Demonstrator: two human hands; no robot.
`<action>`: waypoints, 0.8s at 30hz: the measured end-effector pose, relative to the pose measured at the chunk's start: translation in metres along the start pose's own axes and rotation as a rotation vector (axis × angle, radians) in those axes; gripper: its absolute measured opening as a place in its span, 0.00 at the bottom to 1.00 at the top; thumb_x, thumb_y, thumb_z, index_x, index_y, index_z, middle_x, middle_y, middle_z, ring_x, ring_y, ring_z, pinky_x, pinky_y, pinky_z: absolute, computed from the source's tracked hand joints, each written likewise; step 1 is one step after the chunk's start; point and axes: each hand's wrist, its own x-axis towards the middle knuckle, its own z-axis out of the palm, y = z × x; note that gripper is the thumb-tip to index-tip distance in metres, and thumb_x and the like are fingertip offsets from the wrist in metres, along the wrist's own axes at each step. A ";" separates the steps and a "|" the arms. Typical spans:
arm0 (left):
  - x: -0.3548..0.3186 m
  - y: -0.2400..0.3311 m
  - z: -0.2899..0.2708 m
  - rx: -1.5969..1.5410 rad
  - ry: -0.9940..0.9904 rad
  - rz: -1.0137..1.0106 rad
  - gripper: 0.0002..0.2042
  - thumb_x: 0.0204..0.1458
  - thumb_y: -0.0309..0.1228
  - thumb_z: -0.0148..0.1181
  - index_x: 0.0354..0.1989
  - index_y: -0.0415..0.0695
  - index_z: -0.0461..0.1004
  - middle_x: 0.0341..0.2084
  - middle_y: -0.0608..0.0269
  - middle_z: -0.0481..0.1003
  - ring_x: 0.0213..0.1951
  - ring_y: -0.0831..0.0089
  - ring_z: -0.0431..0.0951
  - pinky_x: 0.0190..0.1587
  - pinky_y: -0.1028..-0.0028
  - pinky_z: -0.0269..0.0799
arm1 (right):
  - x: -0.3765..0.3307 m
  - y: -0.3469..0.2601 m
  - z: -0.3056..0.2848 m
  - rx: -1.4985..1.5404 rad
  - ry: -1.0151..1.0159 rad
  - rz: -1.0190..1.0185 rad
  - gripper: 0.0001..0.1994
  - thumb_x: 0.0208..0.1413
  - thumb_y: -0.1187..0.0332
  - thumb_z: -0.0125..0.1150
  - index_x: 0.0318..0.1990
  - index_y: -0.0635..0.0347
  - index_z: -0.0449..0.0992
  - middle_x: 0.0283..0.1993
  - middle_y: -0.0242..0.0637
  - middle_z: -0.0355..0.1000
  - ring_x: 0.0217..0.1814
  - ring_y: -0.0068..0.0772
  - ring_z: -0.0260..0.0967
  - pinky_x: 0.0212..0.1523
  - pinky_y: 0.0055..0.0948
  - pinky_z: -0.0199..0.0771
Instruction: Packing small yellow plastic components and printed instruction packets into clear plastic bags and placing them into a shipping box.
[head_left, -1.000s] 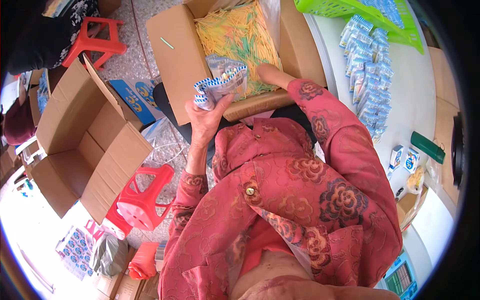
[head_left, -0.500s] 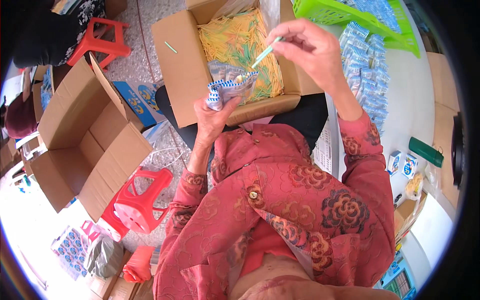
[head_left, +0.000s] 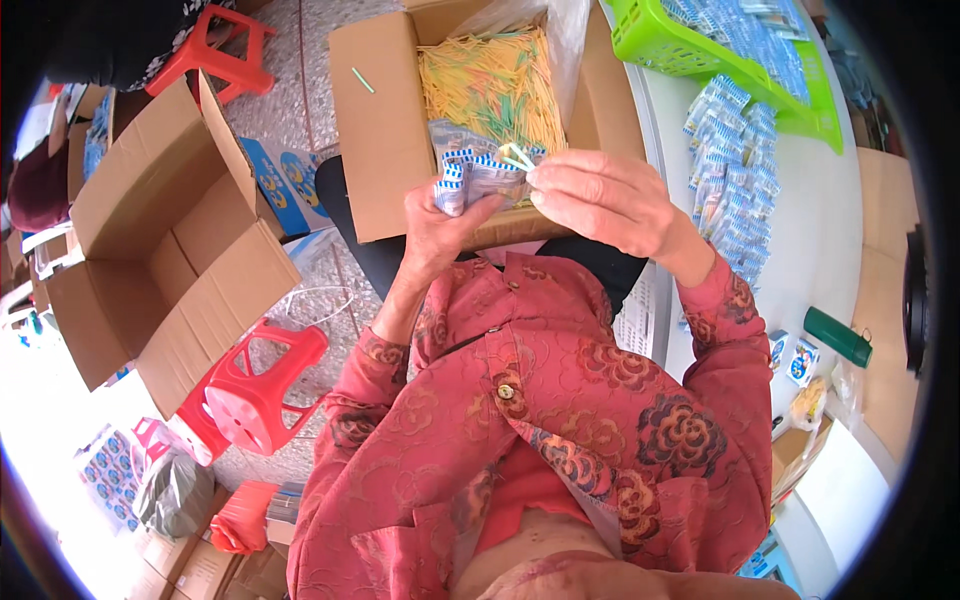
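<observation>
The right hand has moved nearer and left, pinching a thin pale-green stick by blue-and-white plastic packets gripped in the left hand, over the near side of a brown cardboard box.

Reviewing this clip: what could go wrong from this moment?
1. The right hand pinches thin, pale green sticks by the fingertips; they might slip and get lost among the loose sticks in the box.
2. The left hand grips several packets in one bunch, so one could slide out.
3. A lone stick lies on the box flap; a bump might knock it off.
</observation>
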 end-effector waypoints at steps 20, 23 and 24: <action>0.009 0.010 0.002 -0.148 -0.097 0.017 0.10 0.40 0.22 0.64 0.33 0.38 0.74 0.28 0.68 0.75 0.31 0.83 0.72 0.36 0.81 0.69 | 0.000 0.014 -0.001 0.839 0.025 0.896 0.16 0.49 0.69 0.56 0.47 0.62 0.68 0.45 0.34 0.67 0.48 0.25 0.61 0.49 0.27 0.61; 0.012 0.012 0.005 -0.162 -0.106 0.035 0.11 0.40 0.23 0.64 0.34 0.38 0.74 0.28 0.68 0.75 0.31 0.83 0.72 0.36 0.81 0.69 | -0.012 0.010 0.007 0.733 -0.011 0.964 0.11 0.51 0.72 0.55 0.42 0.65 0.70 0.38 0.32 0.69 0.42 0.20 0.64 0.44 0.22 0.64; 0.012 0.012 0.005 -0.165 -0.102 0.051 0.11 0.40 0.23 0.64 0.34 0.38 0.74 0.28 0.68 0.75 0.30 0.83 0.72 0.35 0.81 0.68 | -0.012 0.007 0.007 0.769 -0.037 1.071 0.10 0.51 0.73 0.55 0.41 0.65 0.71 0.35 0.31 0.70 0.39 0.19 0.65 0.41 0.19 0.65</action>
